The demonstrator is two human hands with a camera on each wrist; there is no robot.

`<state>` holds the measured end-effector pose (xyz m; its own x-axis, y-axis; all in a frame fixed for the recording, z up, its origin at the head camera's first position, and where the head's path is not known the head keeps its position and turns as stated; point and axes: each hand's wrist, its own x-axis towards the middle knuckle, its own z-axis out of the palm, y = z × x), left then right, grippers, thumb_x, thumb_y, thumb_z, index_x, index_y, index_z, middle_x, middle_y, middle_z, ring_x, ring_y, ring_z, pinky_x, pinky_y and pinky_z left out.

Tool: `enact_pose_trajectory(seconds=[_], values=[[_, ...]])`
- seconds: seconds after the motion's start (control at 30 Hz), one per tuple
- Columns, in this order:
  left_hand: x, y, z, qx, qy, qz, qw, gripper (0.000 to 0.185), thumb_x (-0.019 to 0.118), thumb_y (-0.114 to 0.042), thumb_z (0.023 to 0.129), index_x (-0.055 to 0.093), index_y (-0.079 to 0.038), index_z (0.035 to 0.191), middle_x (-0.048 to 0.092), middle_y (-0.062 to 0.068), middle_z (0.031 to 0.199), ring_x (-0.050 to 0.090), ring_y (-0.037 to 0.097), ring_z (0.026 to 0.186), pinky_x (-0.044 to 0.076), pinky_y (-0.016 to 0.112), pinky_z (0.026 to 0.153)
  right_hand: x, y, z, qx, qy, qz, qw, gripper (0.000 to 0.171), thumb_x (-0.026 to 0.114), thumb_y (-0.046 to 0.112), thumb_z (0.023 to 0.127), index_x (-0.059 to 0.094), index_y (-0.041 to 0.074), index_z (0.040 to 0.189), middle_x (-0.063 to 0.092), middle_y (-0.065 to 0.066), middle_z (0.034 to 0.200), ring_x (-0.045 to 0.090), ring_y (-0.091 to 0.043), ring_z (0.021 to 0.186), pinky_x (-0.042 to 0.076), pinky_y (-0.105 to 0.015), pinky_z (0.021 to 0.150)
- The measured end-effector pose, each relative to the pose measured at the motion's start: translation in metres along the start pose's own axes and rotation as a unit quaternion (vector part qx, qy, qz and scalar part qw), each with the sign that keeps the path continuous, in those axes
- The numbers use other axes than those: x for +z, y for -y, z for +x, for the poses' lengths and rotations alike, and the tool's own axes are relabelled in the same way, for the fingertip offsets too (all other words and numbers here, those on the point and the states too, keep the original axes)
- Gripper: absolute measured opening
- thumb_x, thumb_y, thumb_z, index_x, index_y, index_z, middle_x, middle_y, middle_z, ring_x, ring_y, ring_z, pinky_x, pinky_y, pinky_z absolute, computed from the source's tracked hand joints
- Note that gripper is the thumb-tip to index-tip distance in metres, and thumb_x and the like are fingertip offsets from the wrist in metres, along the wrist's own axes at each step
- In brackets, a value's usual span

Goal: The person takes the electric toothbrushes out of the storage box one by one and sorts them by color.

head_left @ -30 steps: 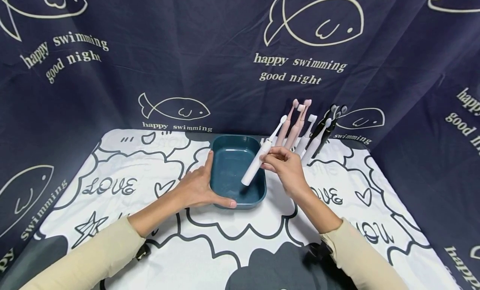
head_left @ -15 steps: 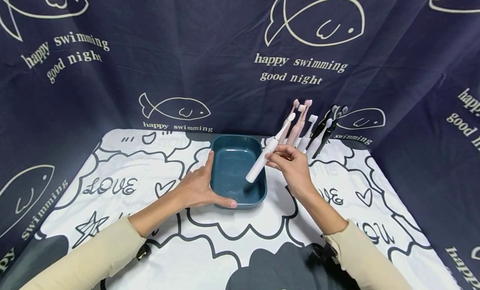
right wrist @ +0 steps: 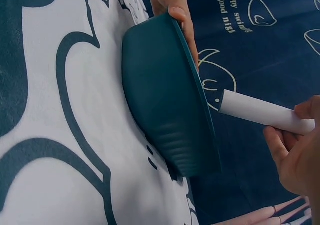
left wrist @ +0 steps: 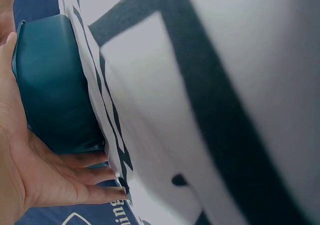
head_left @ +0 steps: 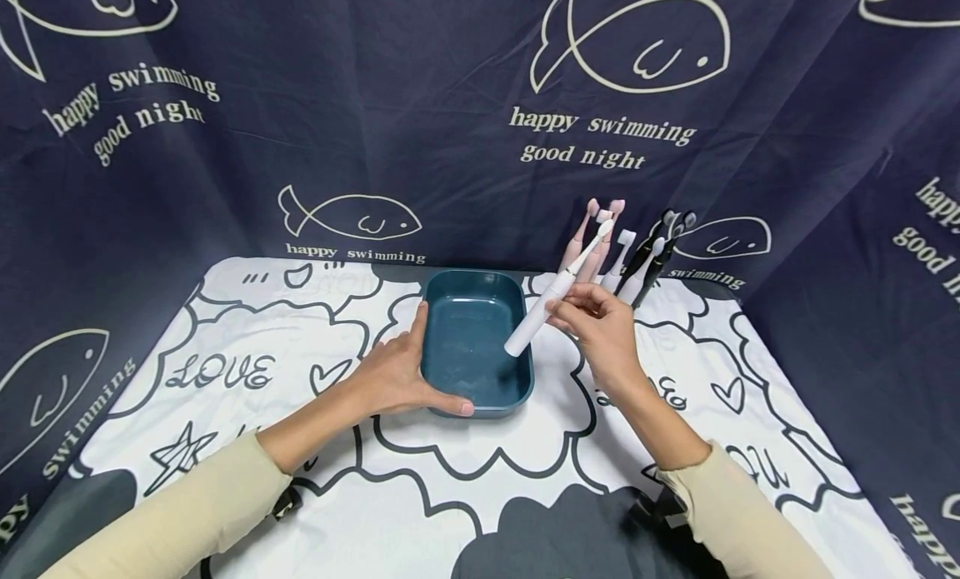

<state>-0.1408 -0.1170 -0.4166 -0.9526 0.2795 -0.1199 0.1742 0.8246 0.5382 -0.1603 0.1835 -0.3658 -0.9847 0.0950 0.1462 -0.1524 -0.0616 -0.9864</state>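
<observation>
A white electric toothbrush [head_left: 538, 319] leans to the upper right, pinched at its handle between my right thumb and fingers; its butt hangs over the right side of a dark teal tray [head_left: 474, 346]. My right hand [head_left: 603, 341] is just right of that tray. In the right wrist view the toothbrush handle [right wrist: 265, 113] stands apart from the tray's rim. The tray holds nothing. My left hand [head_left: 393, 375] rests against its left front corner, index finger straight along the left side and thumb on the front rim. In the left wrist view, the other fingers [left wrist: 80, 190] extend straight below the tray wall.
Behind my right hand stand pink toothbrushes [head_left: 592, 250], white toothbrushes [head_left: 637, 283] and black toothbrushes [head_left: 656, 258], upright or leaning; their lower ends are partly hidden. A white cloth with black drawings [head_left: 247, 429] covers the table. A navy fish-print curtain [head_left: 450, 146] hangs behind.
My right hand has moved right and slightly back with the white toothbrush, from over the tray's middle toward its right edge. The left hand and tray have stayed put.
</observation>
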Motion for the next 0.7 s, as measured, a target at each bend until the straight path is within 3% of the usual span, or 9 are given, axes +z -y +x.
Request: enact_pose_trajectory(seconds=[0.5,0.7], values=[[0.0,0.001,0.0,0.004,-0.001,0.003,1.0,0.183,0.09,-0.097,0.054,-0.008,-0.011,0.182,0.056,0.031,0.166,0.062,0.046,0.148,0.053,0.062,0.121,-0.015,0.007,-0.001,-0.05,-0.017,0.005,0.999,0.022,0.071,-0.014,0.097,0.074,0.006,0.108,0.081,0.006,0.093,0.079,-0.007,0.086,0.068,-0.028,0.086],[0.001,0.001,0.001,0.006,-0.003,0.002,1.0,0.183,0.09,-0.097,0.054,-0.007,-0.011,0.182,0.055,0.031,0.167,0.063,0.046,0.147,0.053,0.062,0.12,-0.023,0.009,-0.002,-0.06,-0.037,-0.007,0.997,0.023,0.074,-0.013,0.097,0.077,0.009,0.105,0.082,0.008,0.091,0.078,-0.004,0.081,0.067,-0.021,0.082]])
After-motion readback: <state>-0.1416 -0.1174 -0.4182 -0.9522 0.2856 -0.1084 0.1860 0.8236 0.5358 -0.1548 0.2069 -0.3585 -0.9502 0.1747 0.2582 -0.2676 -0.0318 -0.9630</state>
